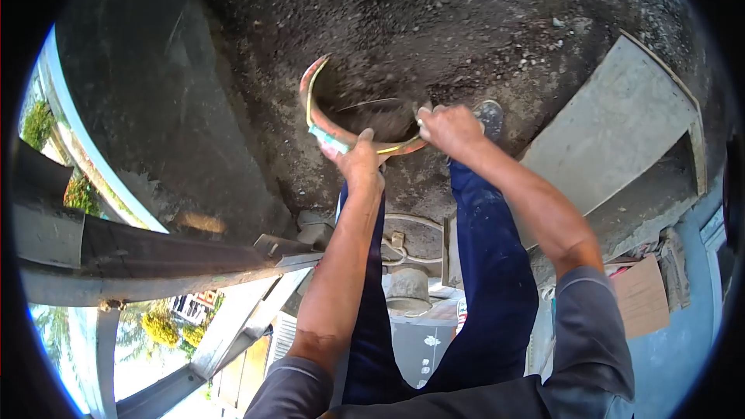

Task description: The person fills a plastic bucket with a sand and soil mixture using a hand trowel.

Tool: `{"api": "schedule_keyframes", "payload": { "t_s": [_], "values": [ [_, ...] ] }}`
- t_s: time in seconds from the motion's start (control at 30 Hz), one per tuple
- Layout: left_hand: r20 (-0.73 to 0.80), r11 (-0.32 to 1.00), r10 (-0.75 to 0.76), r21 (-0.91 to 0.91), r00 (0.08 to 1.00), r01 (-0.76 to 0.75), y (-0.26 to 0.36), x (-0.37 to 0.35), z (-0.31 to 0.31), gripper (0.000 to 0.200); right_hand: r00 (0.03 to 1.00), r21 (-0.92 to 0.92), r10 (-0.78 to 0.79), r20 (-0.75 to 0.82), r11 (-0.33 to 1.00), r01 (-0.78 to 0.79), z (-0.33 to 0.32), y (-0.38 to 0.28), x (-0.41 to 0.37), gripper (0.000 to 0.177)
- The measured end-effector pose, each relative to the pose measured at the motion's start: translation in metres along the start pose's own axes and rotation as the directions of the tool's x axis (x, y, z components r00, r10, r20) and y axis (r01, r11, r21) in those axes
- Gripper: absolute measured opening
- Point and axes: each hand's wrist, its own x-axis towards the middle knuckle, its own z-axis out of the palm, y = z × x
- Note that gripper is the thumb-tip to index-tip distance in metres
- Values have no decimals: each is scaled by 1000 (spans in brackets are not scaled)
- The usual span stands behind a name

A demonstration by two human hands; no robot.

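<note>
A curved orange band with a yellow edge (313, 101) arcs over the dirt ground, like the rim of a round sieve; the area inside its curve is dark and blurred. My left hand (359, 159) is closed around its near side, thumb on top, next to a pale teal-and-white patch (329, 138) on the band. At the right end of the band, my right hand (452, 130) is closed with its fingers curled around the rim. Both forearms reach forward over my legs in dark blue trousers (493, 248).
Loose dark soil with small stones (466, 23) spreads ahead. A large grey board (613, 124) leans at the right, above a ledge. To the left stands a dark slab (147, 85). Behind my feet are a grey bucket (407, 287) and a pale looped hose or rope (397, 242).
</note>
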Motion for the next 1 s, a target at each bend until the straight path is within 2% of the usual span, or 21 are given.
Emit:
{"api": "schedule_keyframes", "payload": {
  "t_s": [0.07,0.13,0.17,0.2,0.23,0.27,0.3,0.33,0.37,0.43,0.47,0.53,0.67,0.73,0.77,0.83,0.9,1.0],
  "values": [
    [55,1000,-10,1,998,10,-31,28,-16,61,962,90,230,-151,972,-218,-19,7,-19,22],
    [31,997,42,70,999,-44,-37,29,-15,61,770,277,609,-191,786,-554,-43,48,-38,31],
    [-6,989,88,120,996,-86,-32,22,-10,61,630,426,743,-226,657,-622,-53,77,-47,37],
    [-28,991,66,115,997,-62,-26,16,-6,61,516,561,791,-328,603,-567,-51,120,-53,39],
    [-50,993,46,112,998,-40,-21,13,-2,61,379,687,872,-311,481,-544,-56,160,-55,39],
    [-75,994,25,112,997,-16,-21,12,-1,61,299,811,927,-226,349,-469,-74,186,-52,34],
    [-67,995,-15,97,998,21,-27,19,-5,64,307,876,938,-161,279,-394,-87,215,-45,30],
    [-37,996,18,85,999,-15,-34,25,-8,64,368,891,922,-121,264,-370,-98,235,-33,27],
    [-8,996,50,76,999,-50,-40,31,-11,64,491,850,866,-91,325,-415,-108,239,-16,26],
    [21,992,89,90,996,-90,-48,36,-15,64,595,810,802,-49,381,-446,-108,232,19,26],
    [22,989,95,113,995,-97,-48,36,-14,64,646,708,760,-77,498,-501,-106,229,27,27],
    [24,990,86,107,996,-88,-46,34,-13,64,693,642,720,-42,551,-534,-94,214,34,31],
    [-13,993,90,76,996,-89,-31,14,0,65,693,558,721,17,568,-605,-66,182,34,37],
    [-11,995,35,90,999,-34,-31,16,-1,64,761,460,649,-15,680,-571,-42,172,31,41],
    [-8,996,-20,92,1000,21,-31,18,0,64,791,336,607,-77,763,-552,-35,159,29,40],
    [44,996,13,89,999,-17,-34,21,-3,63,834,216,549,56,809,-547,-25,122,29,34],
    [75,998,12,65,997,-16,-31,23,-3,63,896,118,439,65,888,-444,4,92,29,28],
    [65,998,-46,37,997,44,-22,19,-4,62,983,38,142,119,988,-147,11,38,19,19]
  ]
}}
